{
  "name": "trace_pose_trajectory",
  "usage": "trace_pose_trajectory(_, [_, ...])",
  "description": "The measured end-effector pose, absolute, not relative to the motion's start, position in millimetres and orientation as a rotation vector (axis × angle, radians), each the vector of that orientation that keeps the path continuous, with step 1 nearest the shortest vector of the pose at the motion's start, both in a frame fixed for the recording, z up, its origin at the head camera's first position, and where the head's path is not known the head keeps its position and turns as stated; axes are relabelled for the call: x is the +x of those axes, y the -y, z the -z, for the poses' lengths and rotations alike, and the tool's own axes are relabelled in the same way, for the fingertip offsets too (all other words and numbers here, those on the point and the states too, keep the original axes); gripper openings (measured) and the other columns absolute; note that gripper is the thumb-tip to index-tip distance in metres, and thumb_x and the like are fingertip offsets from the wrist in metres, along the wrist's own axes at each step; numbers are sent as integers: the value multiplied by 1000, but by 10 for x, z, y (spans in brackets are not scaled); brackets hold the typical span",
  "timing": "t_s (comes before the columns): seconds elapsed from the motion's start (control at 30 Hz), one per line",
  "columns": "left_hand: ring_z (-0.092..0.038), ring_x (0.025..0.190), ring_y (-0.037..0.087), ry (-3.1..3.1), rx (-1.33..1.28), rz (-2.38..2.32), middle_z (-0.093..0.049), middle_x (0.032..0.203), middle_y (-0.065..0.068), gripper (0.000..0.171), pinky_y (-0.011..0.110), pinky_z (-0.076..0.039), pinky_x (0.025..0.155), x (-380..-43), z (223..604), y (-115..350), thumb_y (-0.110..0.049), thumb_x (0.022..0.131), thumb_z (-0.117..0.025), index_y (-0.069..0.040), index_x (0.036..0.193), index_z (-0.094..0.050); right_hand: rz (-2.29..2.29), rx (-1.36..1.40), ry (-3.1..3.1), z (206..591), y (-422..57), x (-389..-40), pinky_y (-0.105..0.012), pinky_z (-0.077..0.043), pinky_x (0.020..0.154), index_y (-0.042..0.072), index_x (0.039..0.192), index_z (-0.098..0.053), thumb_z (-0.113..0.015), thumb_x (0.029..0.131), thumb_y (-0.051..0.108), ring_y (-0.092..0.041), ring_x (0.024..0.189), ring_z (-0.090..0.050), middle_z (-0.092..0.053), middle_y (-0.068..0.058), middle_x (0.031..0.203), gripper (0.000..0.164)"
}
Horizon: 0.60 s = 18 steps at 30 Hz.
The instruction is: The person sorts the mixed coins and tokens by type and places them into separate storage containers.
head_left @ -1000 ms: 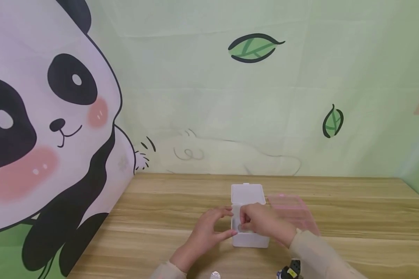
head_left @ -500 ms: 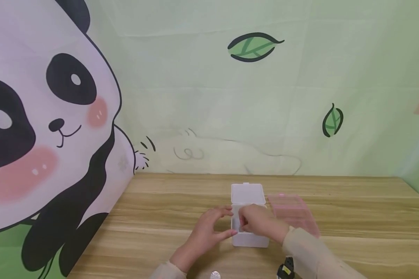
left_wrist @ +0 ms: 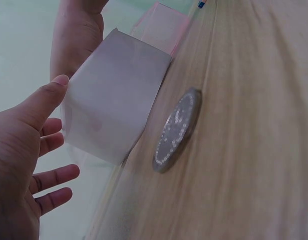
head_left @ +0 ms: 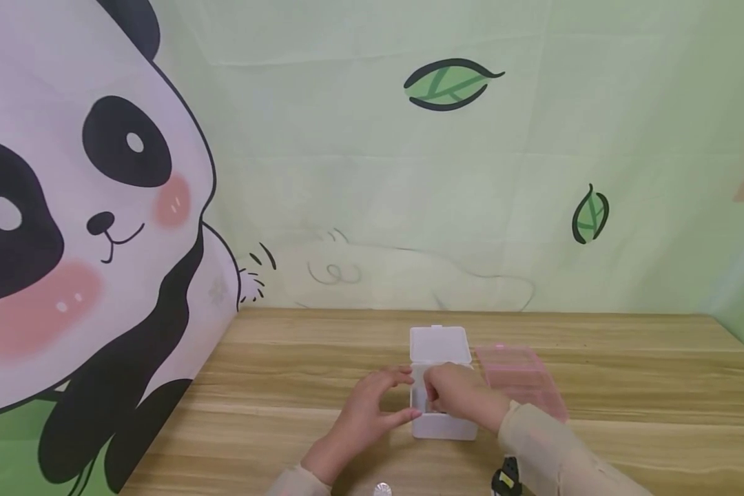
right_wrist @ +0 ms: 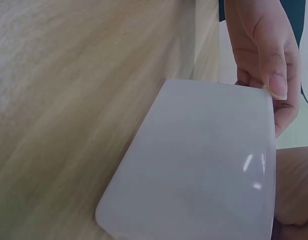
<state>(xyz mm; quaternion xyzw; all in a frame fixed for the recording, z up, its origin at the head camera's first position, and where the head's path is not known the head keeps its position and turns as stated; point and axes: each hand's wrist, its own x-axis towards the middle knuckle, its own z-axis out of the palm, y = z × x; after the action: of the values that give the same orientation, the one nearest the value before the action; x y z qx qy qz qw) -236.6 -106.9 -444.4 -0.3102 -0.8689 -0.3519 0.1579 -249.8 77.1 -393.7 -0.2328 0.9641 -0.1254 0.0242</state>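
A white plastic box (head_left: 444, 426) with its lid (head_left: 438, 344) raised at the back stands on the wooden table. My left hand (head_left: 372, 405) is at its left side, thumb and fingers spread apart. In the left wrist view, the thumb (left_wrist: 53, 92) touches the box's top corner and the other fingers lie along the side. My right hand (head_left: 461, 391) reaches over the right rim, fingers curled down inside the box. Its fingertips are partly hidden, and I cannot tell whether they hold anything. A coin-like silver disc (left_wrist: 177, 131) lies flat in front of the box.
Just right of the white box is a translucent pink case (head_left: 527, 382). A black object with a yellow patch (head_left: 506, 477) shows by the right sleeve at the front edge. Behind the table hangs a green backdrop (head_left: 359, 138) with a panda print.
My right hand has sunk slightly deeper into the box, and a small pale thing at its fingertips has gone from sight. The right sleeve has shifted left. My left hand has stayed in place.
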Motion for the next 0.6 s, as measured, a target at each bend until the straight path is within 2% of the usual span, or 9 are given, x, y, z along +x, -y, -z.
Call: trace_pose_trajectory(0.6, [-56,123,23,2518,-868,1060,-61,133,1,40,46,-44,103,-2370,4428,1063,-29,80,-77,-14,114,-64,415,-661,-3020,3901,-783,-2479,-32,-45,57,11,71,-57,-74,80,6,-15,60,-48,-57,0,65,20])
